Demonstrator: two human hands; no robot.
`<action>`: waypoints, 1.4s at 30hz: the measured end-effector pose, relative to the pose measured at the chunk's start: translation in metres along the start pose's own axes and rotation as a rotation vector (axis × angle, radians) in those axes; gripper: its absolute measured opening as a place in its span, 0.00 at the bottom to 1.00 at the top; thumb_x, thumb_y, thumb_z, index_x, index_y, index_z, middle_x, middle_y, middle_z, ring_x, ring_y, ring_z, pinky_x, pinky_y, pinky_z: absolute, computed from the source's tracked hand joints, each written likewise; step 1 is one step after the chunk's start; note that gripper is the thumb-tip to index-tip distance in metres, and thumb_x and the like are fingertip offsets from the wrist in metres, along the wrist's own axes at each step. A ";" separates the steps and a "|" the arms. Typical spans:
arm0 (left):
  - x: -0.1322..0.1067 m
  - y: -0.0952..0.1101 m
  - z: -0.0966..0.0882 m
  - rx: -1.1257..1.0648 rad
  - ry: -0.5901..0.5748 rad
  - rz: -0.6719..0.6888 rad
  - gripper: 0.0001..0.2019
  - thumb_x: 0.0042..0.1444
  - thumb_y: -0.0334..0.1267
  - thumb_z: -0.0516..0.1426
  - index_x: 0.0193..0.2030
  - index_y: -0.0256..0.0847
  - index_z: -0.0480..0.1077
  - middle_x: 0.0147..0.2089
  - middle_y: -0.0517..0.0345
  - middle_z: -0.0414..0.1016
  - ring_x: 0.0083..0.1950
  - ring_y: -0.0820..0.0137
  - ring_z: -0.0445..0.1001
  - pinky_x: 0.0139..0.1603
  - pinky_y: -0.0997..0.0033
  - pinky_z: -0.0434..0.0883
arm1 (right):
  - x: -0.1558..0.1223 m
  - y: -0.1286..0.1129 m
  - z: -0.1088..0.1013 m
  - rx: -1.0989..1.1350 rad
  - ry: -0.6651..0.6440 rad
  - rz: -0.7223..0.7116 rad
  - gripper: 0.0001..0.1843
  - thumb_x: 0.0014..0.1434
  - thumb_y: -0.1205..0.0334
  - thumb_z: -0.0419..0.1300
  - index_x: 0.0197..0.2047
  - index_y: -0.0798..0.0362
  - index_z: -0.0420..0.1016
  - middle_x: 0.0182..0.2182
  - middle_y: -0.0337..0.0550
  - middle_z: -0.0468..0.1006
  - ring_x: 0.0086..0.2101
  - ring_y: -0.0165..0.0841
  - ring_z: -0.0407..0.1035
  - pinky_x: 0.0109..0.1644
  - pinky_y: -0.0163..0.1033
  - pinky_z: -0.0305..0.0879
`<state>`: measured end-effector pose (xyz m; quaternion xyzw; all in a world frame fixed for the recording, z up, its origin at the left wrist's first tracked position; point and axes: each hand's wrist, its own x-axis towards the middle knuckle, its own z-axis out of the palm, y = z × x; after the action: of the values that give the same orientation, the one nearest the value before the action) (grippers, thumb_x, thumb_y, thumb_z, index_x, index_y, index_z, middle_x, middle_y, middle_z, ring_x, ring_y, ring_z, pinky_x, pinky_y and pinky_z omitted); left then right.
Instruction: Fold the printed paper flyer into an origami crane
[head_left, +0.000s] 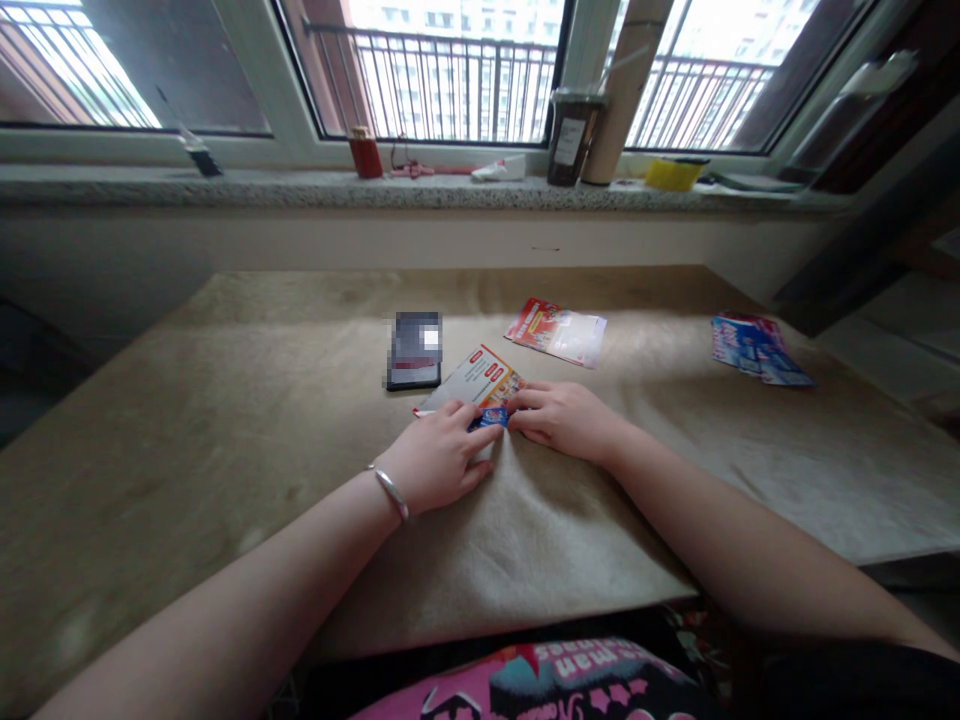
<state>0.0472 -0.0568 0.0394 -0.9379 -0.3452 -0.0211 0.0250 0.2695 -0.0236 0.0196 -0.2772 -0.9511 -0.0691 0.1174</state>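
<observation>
A printed leaflet (480, 375) lies tilted on the table between my hands. Its upper side is white with red labels and an orange picture, and a blue printed strip (493, 416) shows along its near edge, folded over. My left hand (442, 455), with a silver bangle at the wrist, presses its fingers on the left part of that near edge. From the right, my right hand (562, 418) has its bent fingers on the leaflet's right corner. The fingers of both hands almost meet over the blue strip. Both thumbs' contact with the paper is partly hidden.
A dark phone-like device (415, 350), partly pixelated, lies left of the leaflet. Several red and white leaflets (559, 332) lie behind it, and folded blue pieces (757, 350) at the right. A cloth covers the table (225, 440). The windowsill (450, 195) holds a dark cup (574, 138).
</observation>
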 end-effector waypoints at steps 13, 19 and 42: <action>-0.001 0.000 0.001 0.017 0.003 -0.004 0.19 0.59 0.45 0.53 0.56 0.45 0.66 0.50 0.46 0.67 0.50 0.56 0.65 0.48 0.55 0.70 | -0.007 0.009 -0.004 0.005 -0.008 0.053 0.09 0.60 0.65 0.55 0.37 0.47 0.77 0.42 0.39 0.77 0.39 0.32 0.69 0.37 0.35 0.61; -0.001 -0.001 0.002 0.015 0.001 -0.004 0.18 0.59 0.46 0.53 0.55 0.45 0.66 0.49 0.46 0.67 0.51 0.56 0.65 0.47 0.55 0.70 | -0.011 0.015 -0.005 0.035 -0.003 0.082 0.09 0.58 0.66 0.55 0.34 0.49 0.77 0.39 0.41 0.78 0.34 0.31 0.69 0.35 0.35 0.60; -0.002 -0.002 0.002 0.003 0.002 0.002 0.18 0.59 0.45 0.53 0.55 0.44 0.66 0.50 0.46 0.67 0.52 0.57 0.64 0.49 0.56 0.69 | -0.021 0.027 -0.018 0.029 -0.155 0.224 0.11 0.55 0.68 0.55 0.33 0.49 0.78 0.34 0.40 0.79 0.31 0.31 0.70 0.32 0.35 0.56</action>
<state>0.0447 -0.0564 0.0372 -0.9383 -0.3442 -0.0213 0.0268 0.3050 -0.0156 0.0335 -0.3843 -0.9214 -0.0200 0.0544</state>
